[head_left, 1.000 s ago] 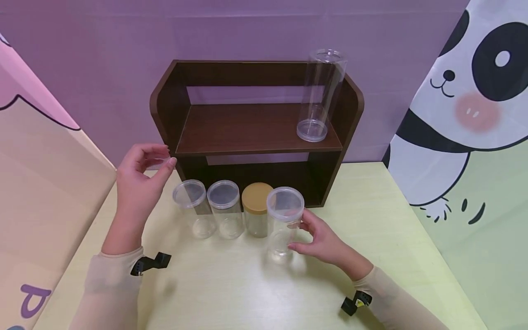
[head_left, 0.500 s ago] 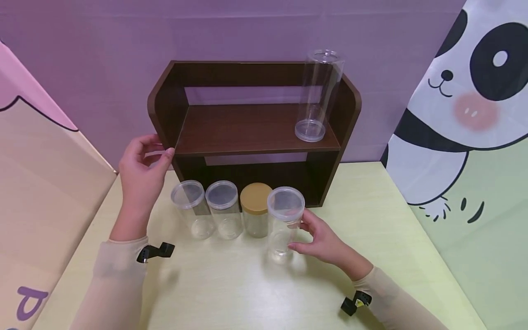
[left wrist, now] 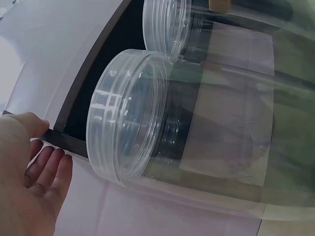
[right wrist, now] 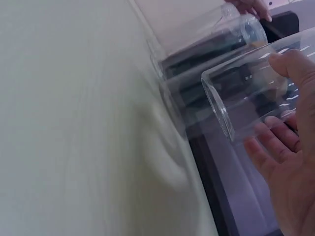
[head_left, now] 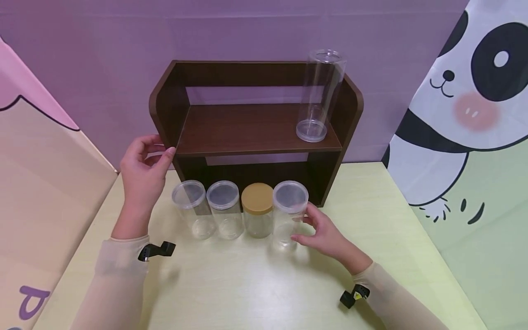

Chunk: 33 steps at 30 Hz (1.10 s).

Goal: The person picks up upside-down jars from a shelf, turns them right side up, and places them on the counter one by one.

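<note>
My left hand (head_left: pixel 143 178) pinches the left side panel of a dark brown two-tier shelf (head_left: pixel 255 150), its thumb (left wrist: pixel 32 123) on one face and fingers on the other. In my right hand (head_left: pixel 323 233) is a clear jar (head_left: pixel 284 227) with a translucent lid, held round its side. The right wrist view shows this jar's base (right wrist: pixel 219 105) apart from the table surface. Left of it stand a tan-lidded jar (head_left: pixel 257 222) and two clear-lidded jars, one in the middle (head_left: pixel 228 220) and one at the left end (head_left: pixel 200 220), in a row before the shelf.
A tall clear cylinder (head_left: pixel 319 96) stands at the right of the shelf's upper tier. The pale table (head_left: pixel 247 288) stretches in front. A purple backdrop (head_left: pixel 255 27) hangs behind the shelf, with printed cloths on both sides.
My left hand has moved up and right onto the shelf's side panel and now grips it. My right hand has shifted the jar slightly right and back, in line with the tan-lidded jar.
</note>
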Tool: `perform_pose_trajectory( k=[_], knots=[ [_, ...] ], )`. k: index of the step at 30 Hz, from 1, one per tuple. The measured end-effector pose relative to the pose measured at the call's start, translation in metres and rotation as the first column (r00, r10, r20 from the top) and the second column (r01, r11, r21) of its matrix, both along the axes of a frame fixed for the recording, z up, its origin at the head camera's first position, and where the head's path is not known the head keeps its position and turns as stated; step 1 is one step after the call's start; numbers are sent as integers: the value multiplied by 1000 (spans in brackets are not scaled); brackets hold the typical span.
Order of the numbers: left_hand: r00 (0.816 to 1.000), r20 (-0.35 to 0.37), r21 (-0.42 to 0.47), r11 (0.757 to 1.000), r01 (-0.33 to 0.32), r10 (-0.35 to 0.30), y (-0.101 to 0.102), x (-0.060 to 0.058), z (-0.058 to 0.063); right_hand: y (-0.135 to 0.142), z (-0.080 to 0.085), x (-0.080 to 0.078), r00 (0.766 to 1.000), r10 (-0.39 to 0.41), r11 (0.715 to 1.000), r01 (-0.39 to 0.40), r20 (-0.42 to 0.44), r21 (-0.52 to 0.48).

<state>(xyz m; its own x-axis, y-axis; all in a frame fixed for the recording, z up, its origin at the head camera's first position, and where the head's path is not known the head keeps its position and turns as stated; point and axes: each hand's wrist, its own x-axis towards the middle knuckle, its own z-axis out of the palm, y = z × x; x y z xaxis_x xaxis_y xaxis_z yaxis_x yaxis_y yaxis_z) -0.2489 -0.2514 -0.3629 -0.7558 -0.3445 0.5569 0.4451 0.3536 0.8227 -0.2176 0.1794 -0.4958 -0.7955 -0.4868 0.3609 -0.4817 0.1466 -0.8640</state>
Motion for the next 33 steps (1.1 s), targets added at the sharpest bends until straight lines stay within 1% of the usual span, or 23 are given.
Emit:
perform_pose_trajectory(
  k=[9, 13, 18, 25, 29, 33],
  knots=[
    [1000, -10, -12, 1000, 2, -2, 0, 0, 0, 3, -13, -21, 992, -126, 992, 127, -28, 12],
    [1000, -11, -3, 1000, 10, -10, 1, 0, 0, 3, -15, -29, 987, -157, 988, 157, -35, -3],
    [1000, -22, 6, 1000, 14, -14, 1, 0, 1, 2, -15, -35, 986, -169, 986, 168, -17, -10],
    [1000, -21, -3, 1000, 21, -21, 0, 0, 0, 1, -17, -38, 987, -160, 987, 160, -6, -16],
    [1000, -19, -8, 1000, 19, -20, 0, -1, 0, 1, -22, -39, 986, -164, 986, 164, 5, 13],
    [1000, -13, -7, 1000, 21, -22, -1, -1, 0, 1, -26, -39, 985, -168, 985, 166, 37, 46]
  ],
)
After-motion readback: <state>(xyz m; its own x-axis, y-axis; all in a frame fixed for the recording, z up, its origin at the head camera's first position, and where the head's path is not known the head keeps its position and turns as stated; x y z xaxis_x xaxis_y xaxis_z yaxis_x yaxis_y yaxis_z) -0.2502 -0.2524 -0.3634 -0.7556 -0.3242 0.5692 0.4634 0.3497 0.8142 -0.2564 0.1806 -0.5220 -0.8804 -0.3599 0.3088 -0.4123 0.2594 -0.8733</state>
